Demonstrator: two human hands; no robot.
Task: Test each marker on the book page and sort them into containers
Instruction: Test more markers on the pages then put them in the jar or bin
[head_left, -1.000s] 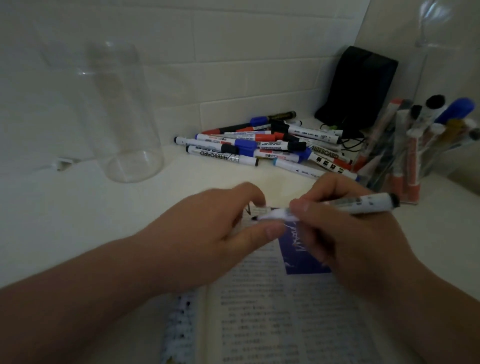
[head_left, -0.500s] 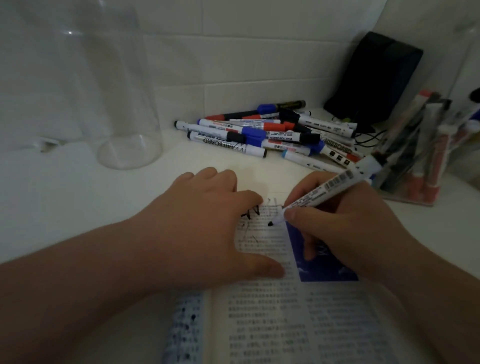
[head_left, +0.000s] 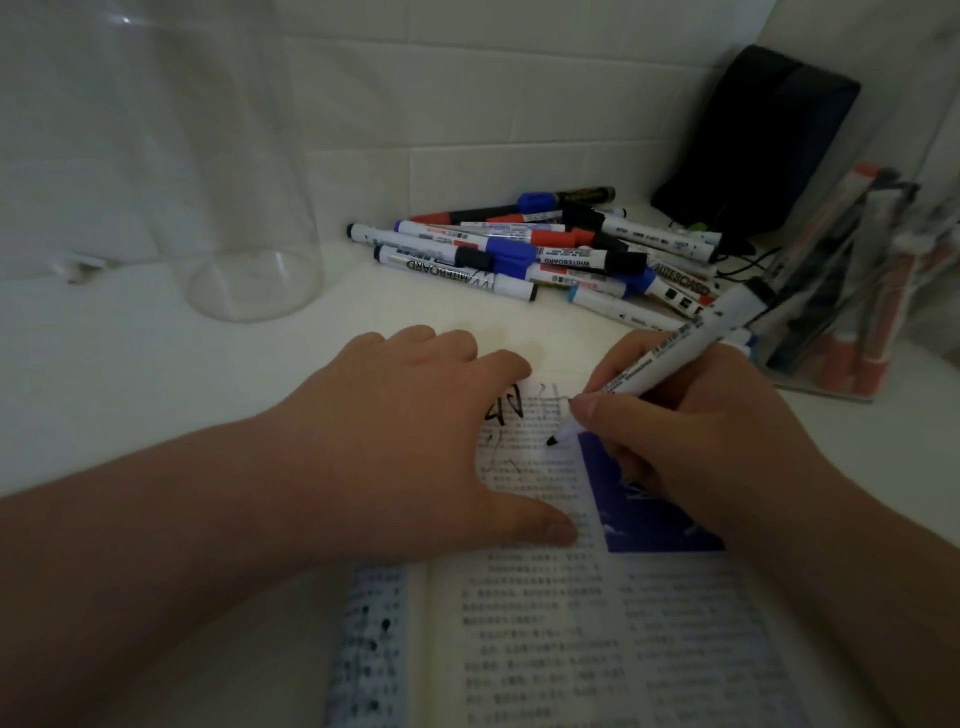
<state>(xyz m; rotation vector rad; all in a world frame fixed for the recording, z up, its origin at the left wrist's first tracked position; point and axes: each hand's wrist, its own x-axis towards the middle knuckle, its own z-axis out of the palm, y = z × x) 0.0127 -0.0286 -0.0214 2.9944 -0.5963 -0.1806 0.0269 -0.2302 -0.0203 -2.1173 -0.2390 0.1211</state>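
- While the left hand (head_left: 415, 441) lies flat on the printed page of an open paper book (head_left: 571, 649), its fingers are straight and spread, its thumb reaches toward the middle of the page, and it holds nothing.
- The right hand (head_left: 701, 447) pinches a white-barrelled whiteboard marker with a black tip (head_left: 670, 353) between its thumb and curled fingers, in a writing grip.
- That marker is uncapped and tilted. Its tip is down at the upper part of the page, between the two hands, and its back end points up and to the right. Whether the tip touches the paper cannot be told.
- Black scribbled strokes (head_left: 501, 410) mark the top of the page, just beside the left hand's fingertips.
- A dark blue printed picture (head_left: 654, 525) on the page lies partly under the right hand.
- A loose pile of whiteboard markers with black, blue and red caps (head_left: 519, 249) lies on the white tabletop (head_left: 156, 364) beyond the book, near the white tiled wall (head_left: 467, 104).
- A tall clear round jar (head_left: 249, 234) stands upright to the left of the pile, apart from it.
- A clear container (head_left: 831, 391) with markers standing in it is at the right, behind the held marker.
- A black soft pouch (head_left: 753, 135) leans in the corner behind the pile.
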